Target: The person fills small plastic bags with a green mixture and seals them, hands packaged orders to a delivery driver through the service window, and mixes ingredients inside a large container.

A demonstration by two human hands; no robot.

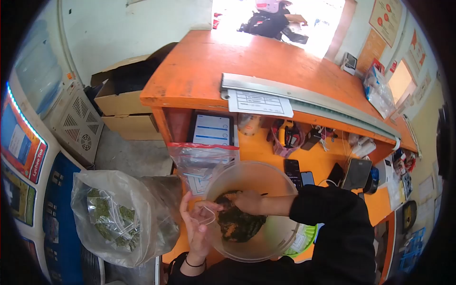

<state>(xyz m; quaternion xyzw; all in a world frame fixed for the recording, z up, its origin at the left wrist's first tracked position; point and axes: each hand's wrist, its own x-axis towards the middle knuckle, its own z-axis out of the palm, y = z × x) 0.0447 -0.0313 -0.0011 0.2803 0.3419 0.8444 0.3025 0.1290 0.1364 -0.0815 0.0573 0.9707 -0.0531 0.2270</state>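
Note:
A large translucent plastic tub (281,232) stands in front of me with a heap of dark green flakes (249,227) and orange-brown bits at its bottom. My right hand (248,203) reaches into it from the right, fingers curled together at the heap's upper edge; the fingertips are partly hidden. At the tub's left rim, my left hand (195,232) pinches a small clear plastic bag (205,216) between thumb and fingers. To the left, a big clear sack (159,237) holds several small packets (113,221) of green flakes.
Behind the tub lie a zip bag (199,159), a tablet (211,129) and phones (293,172) under an orange counter (204,61). A metal rail (308,97) runs along its edge. A green basket (306,240) is beside the tub; cardboard boxes (126,104) stand at the back left.

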